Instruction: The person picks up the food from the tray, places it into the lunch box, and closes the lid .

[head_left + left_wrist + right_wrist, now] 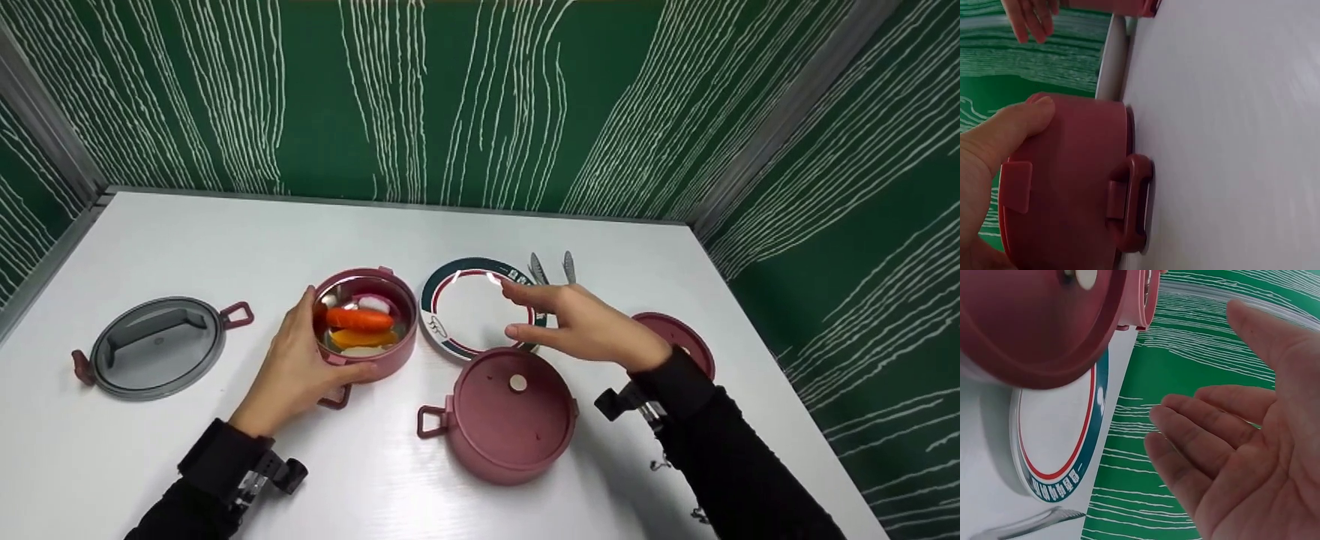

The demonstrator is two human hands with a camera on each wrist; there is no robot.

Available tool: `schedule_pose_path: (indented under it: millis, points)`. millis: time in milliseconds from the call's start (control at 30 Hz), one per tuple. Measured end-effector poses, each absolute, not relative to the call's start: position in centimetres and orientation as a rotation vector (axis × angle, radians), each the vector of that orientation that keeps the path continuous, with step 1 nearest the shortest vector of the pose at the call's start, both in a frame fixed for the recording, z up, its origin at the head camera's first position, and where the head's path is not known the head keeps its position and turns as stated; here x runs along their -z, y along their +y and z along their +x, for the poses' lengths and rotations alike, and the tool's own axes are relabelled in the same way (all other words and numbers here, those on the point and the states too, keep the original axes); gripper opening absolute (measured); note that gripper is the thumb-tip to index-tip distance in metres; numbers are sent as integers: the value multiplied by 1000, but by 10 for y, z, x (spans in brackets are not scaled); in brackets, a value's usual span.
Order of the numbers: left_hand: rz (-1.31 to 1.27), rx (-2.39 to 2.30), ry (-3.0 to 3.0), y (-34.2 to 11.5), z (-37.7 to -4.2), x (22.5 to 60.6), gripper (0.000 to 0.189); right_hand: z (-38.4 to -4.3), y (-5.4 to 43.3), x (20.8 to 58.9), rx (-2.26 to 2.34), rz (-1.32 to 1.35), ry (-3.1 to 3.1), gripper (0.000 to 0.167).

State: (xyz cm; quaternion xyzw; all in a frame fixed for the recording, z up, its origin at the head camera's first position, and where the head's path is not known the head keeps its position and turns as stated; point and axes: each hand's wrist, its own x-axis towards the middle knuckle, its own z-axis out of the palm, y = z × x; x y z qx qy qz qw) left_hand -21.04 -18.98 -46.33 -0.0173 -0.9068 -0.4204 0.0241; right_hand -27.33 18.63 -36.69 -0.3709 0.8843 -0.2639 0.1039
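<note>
My left hand (289,360) holds a small open pink pot (403,351) from its left side, with the thumb along the front wall. In the left wrist view the thumb lies against the pot wall (1078,169), above a dark red loop handle (1134,202). Inside the pot are an orange carrot (360,320), a yellow-orange piece (364,339) and a purple-and-white piece (373,303). My right hand (581,322) hovers with fingers extended and thumb apart, holding nothing. It is over the right side of a white plate (480,311), behind a lidded pink pot (499,420).
A grey lid with red handles (159,349) lies at the left of the white table (360,480). Beyond the plate are metal utensil ends (568,266), partly hidden by the right hand. A round pink lidded item (671,337) sits behind the right wrist. Green walls (480,105) border the table.
</note>
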Motion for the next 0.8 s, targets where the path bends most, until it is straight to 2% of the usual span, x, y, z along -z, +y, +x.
schedule_pose_path:
  millis: [367, 600, 800]
  points:
    - [-175, 1312, -2842, -209, -215, 464, 129, -288, 174, 347, 533, -1049, 2571, 71]
    - [-327, 1366, -2871, -222, -212, 466, 128, -295, 136, 332, 345, -1030, 2536, 75]
    - [-460, 1462, -2859, -228, -208, 465, 126, -298, 96, 338, 211, -1087, 2498, 80]
